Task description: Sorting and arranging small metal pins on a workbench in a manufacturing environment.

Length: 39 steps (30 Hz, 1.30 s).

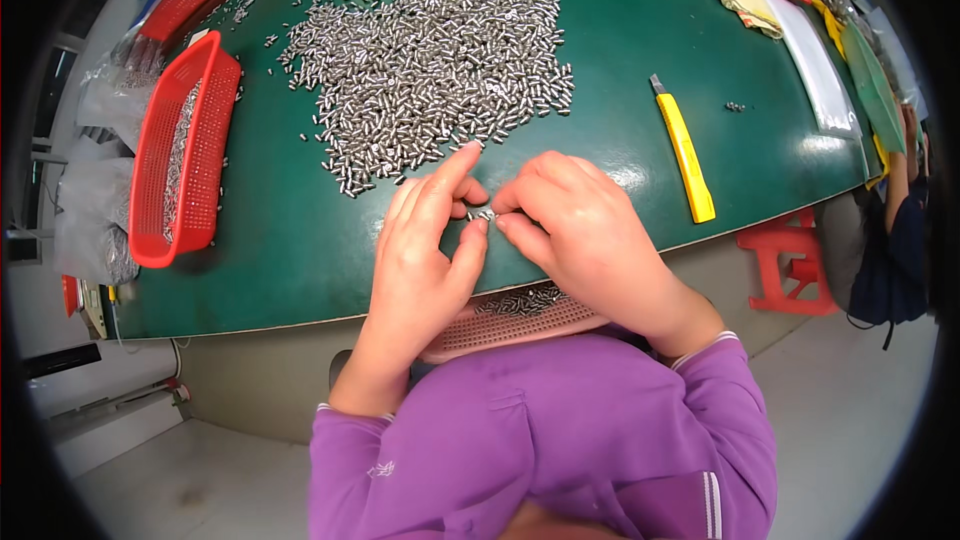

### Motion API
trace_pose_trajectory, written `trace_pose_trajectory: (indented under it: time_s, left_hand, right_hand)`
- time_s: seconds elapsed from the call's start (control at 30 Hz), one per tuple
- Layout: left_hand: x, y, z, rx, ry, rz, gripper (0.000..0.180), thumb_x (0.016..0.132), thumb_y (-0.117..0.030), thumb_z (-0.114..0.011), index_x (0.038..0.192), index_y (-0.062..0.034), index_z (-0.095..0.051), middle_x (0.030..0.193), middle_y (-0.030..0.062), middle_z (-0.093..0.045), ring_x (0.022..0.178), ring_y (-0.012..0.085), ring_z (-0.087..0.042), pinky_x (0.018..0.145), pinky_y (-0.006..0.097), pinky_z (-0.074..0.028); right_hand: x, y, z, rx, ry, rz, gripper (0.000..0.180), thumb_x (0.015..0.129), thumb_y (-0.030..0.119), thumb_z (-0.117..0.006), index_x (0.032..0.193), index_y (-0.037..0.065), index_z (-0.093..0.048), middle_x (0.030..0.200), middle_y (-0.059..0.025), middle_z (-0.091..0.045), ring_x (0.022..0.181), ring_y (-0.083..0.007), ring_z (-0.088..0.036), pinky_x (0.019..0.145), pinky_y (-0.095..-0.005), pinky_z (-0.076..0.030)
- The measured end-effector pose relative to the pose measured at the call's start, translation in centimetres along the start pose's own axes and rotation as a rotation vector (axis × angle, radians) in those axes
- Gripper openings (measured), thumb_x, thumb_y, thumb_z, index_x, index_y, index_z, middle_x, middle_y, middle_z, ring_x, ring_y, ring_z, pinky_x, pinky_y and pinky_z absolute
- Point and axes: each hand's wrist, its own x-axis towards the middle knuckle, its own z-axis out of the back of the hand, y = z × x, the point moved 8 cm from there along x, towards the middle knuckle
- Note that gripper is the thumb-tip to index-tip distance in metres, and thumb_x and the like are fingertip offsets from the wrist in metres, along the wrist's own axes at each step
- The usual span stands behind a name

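A wide heap of small silvery metal pins (430, 60) lies spread over the green table (610, 90). Just in front of the heap, my two hands meet above the tabletop. A few small metal pins (481, 214) show between their fingertips. My left hand (424, 230) has thumb and curled fingers closed about these pins, its forefinger raised toward the heap. My right hand (583, 225) is closed in a pinch at the same pins, and its fingers partly hide what they grip. Below the table edge, a pink basket (520, 335) with more metal pieces sits at my lap.
At the left stands a long red basket (217, 140) containing metal pieces. A yellow utility knife (685, 152) lies to the right, near a few loose pins (735, 107). Clear plastic bags (95, 190) hang past the left edge. Beneath the right edge is a red stool (785, 265).
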Motion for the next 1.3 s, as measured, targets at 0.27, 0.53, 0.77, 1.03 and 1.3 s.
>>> trace_pose_trajectory:
  time_s: [0.27, 0.53, 0.77, 1.03, 1.3]
  left_hand:
    - [-0.2, 0.0, 0.0, 0.026, 0.017, 0.009, 0.056, 0.082, 0.008, -0.068, 0.137, -0.002, -0.058, 0.097, 0.0087, -0.064, 0.092, 0.0238, -0.061, 0.084, 0.036, -0.053]
    - [-0.3, -0.1, 0.1, 0.018, 0.035, 0.005, 0.063, 0.079, 0.009, -0.065, 0.14, -0.0016, -0.055, 0.099, 0.0104, -0.063, 0.094, 0.0248, -0.062, 0.086, 0.038, -0.054]
    - [-0.2, -0.3, 0.2, 0.017, 0.028, 0.001, 0.063, 0.079, 0.01, -0.062, 0.14, -0.0012, -0.054, 0.099, 0.0105, -0.063, 0.094, 0.025, -0.062, 0.086, 0.038, -0.053]
    - [-0.5, 0.5, 0.2, -0.04, -0.001, 0.059, 0.072, 0.082, 0.01, -0.062, 0.151, -0.0014, -0.045, 0.096, 0.0093, -0.063, 0.09, 0.0232, -0.061, 0.084, 0.038, -0.052]
    - [-0.5, 0.3, 0.1, -0.01, -0.004, 0.039, 0.071, 0.083, 0.011, -0.062, 0.151, -0.0015, -0.045, 0.095, 0.0086, -0.063, 0.088, 0.0225, -0.061, 0.082, 0.037, -0.052]
  right_hand:
    - [0.0, 0.3, 0.1, 0.044, -0.008, 0.016, 0.013, 0.083, 0.002, -0.07, 0.094, 0.003, -0.063, 0.09, -0.0117, -0.058, 0.085, -0.0325, -0.059, 0.076, -0.0431, -0.049]
    - [0.3, -0.3, 0.1, 0.095, 0.031, -0.063, 0.023, 0.084, -0.002, -0.069, 0.105, 0.007, -0.066, 0.095, -0.0071, -0.068, 0.088, -0.0297, -0.064, 0.081, -0.0418, -0.051]
    - [0.6, 0.2, -0.1, 0.179, 0.017, -0.02, 0.029, 0.083, -0.006, -0.065, 0.109, 0.007, -0.066, 0.098, -0.0071, -0.069, 0.089, -0.0305, -0.065, 0.081, -0.0421, -0.051]
    - [0.5, 0.4, -0.9, 0.111, 0.092, -0.053, 0.026, 0.081, -0.001, -0.07, 0.105, 0.005, -0.063, 0.101, -0.01, -0.067, 0.094, -0.0319, -0.064, 0.083, -0.043, -0.051]
    - [0.5, 0.4, -1.0, 0.041, 0.059, -0.032, 0.024, 0.08, 0.005, -0.075, 0.101, 0.005, -0.063, 0.099, -0.0098, -0.065, 0.092, -0.0317, -0.063, 0.082, -0.0433, -0.051]
